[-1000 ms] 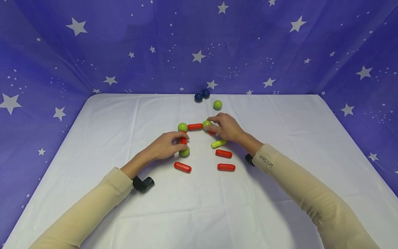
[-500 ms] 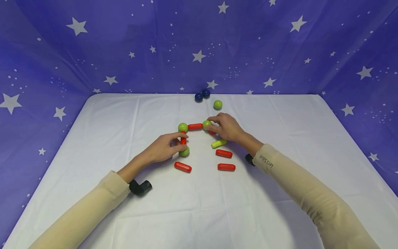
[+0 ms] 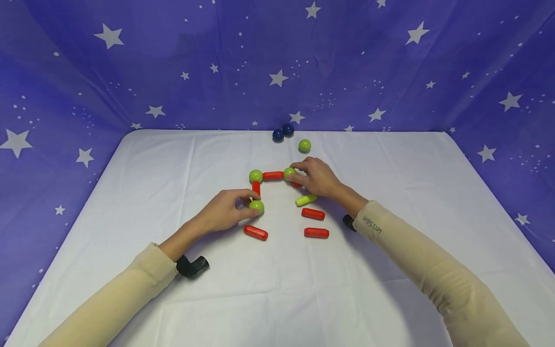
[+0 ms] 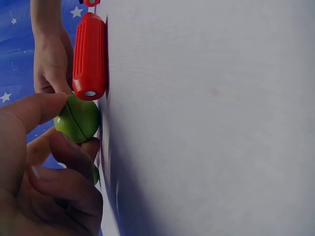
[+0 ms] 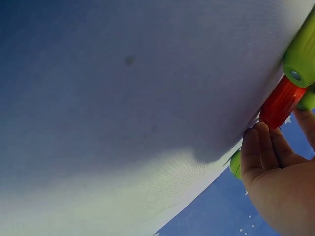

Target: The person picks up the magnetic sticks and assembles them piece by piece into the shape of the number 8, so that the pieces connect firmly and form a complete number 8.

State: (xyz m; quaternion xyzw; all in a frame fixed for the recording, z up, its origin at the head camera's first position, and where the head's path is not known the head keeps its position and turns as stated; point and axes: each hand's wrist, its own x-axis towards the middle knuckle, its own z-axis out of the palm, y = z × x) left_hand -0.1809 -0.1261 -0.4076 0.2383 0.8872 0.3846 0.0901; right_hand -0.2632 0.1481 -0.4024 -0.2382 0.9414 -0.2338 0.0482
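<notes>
My left hand pinches a green ball between thumb and fingers; the left wrist view shows the same ball with a seam round it. A red rod joins it to the far-left green ball. From there another red rod runs across to a third green ball, which my right hand holds at fingers and thumb. A red rod extends from that ball, partly hidden by the right hand. Its silvery-ended yellow-green neighbour, a rod, shows in the right wrist view.
Loose red rods lie nearer the front: one at left, two at right, the upper rod and the lower rod. A green ball and two dark blue balls sit at the back of the white table.
My left hand has shifted from the left red rod slightly towards me, its fingers now round the near green ball. The right hand has stayed in place.
</notes>
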